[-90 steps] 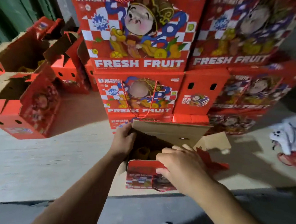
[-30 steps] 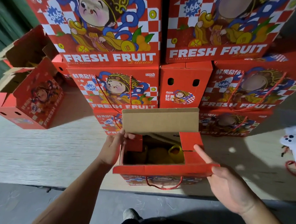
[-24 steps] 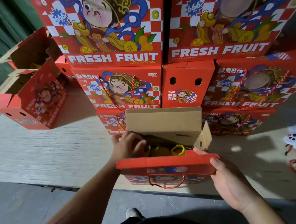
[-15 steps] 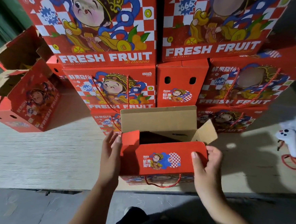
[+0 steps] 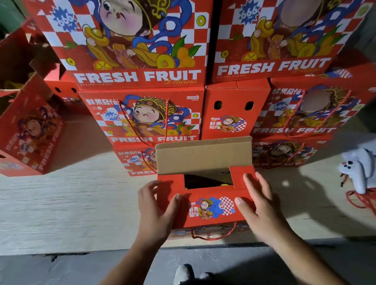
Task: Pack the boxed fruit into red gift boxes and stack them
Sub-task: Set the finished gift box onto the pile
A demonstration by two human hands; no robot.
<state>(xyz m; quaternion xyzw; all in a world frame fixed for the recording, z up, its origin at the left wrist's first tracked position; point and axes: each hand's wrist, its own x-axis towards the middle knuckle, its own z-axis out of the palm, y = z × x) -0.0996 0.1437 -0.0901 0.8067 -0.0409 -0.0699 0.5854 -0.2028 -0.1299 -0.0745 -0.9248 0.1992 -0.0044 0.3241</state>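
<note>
A red gift box stands on the pale board in front of me, its near red flap folded down over the top and its brown back flap still upright. A dark gap behind the near flap hides most of what is inside. My left hand presses flat on the left part of the folded flap. My right hand presses flat on the right part, fingers straight. A red cord handle hangs from the box's front.
Behind the box rises a stack of closed red "FRESH FRUIT" gift boxes. Opened red boxes lie at the left. A white toy and red cord sit at the right. The board's edge drops to grey floor.
The near red flap has come down from upright to flat over the box top. Both hands moved from the box's sides onto the flap and side tabs.
</note>
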